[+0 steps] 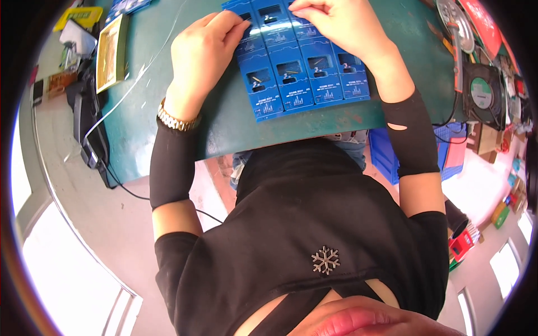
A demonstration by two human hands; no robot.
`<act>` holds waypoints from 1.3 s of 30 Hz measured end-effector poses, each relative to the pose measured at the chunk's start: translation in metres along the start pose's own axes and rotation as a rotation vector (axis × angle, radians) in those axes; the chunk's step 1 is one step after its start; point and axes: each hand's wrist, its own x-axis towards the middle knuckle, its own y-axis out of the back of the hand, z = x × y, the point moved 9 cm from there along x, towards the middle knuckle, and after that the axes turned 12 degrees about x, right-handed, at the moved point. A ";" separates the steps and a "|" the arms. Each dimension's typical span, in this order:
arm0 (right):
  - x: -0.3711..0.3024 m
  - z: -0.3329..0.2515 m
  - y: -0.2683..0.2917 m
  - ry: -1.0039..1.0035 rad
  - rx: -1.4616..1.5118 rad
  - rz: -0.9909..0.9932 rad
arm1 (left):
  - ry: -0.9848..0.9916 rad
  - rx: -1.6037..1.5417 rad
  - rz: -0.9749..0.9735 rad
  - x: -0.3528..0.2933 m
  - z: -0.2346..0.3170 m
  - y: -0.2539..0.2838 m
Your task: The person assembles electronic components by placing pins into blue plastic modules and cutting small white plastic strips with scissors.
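Observation:
A blue panel (296, 84) of several repeated rectangular sections, much like joined circuit boards, lies on the green table (241, 134) before me. Each section has a dark window with small parts in it and pale print below. My left hand (207, 47) is over the panel's left side, thumb and forefinger pinched together near a window. On the far right side, my right hand (336, 19) pinches with fingertips close to the top of the picture. Whatever either pinch holds is too small or hidden to make out.
To the left are a yellow-edged tray (112, 53), a thin pale wire (134, 81) and a black device (87, 117) at the table edge. A black fan (483, 95) and a metal disc (454, 22) sit at right. Below the right edge stands a blue crate (384, 154).

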 end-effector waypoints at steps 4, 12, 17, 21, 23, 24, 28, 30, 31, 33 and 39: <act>0.000 -0.001 -0.001 -0.101 -0.030 -0.063 | -0.042 0.003 -0.010 -0.001 0.015 0.011; -0.018 0.006 -0.011 0.072 -0.252 -0.075 | -0.098 0.095 -0.015 -0.008 0.019 0.033; -0.020 0.000 -0.011 0.034 -0.285 -0.090 | -0.359 0.724 0.165 -0.016 0.043 0.042; -0.021 0.002 -0.012 0.011 -0.220 -0.093 | -0.046 0.364 0.045 -0.029 0.012 0.016; -0.021 0.009 -0.011 -0.044 -0.085 -0.105 | -0.048 0.346 -0.005 -0.034 0.010 0.008; -0.020 0.009 -0.009 -0.036 -0.087 -0.105 | -0.045 0.352 0.002 -0.034 0.008 0.011; -0.021 0.019 0.004 -0.099 0.069 -0.076 | 0.156 0.339 0.084 -0.035 -0.040 0.041; -0.024 0.003 0.022 -0.009 -0.018 0.014 | 0.499 0.309 0.140 -0.062 -0.118 0.051; -0.030 0.004 0.034 0.010 -0.044 0.056 | 0.620 0.329 -0.002 -0.068 -0.134 0.053; -0.044 0.005 0.054 0.004 -0.012 0.149 | 0.621 0.407 -0.174 -0.077 -0.154 0.042; -0.105 0.026 0.094 -0.123 -0.088 0.365 | 0.488 0.610 -0.349 -0.080 -0.150 0.021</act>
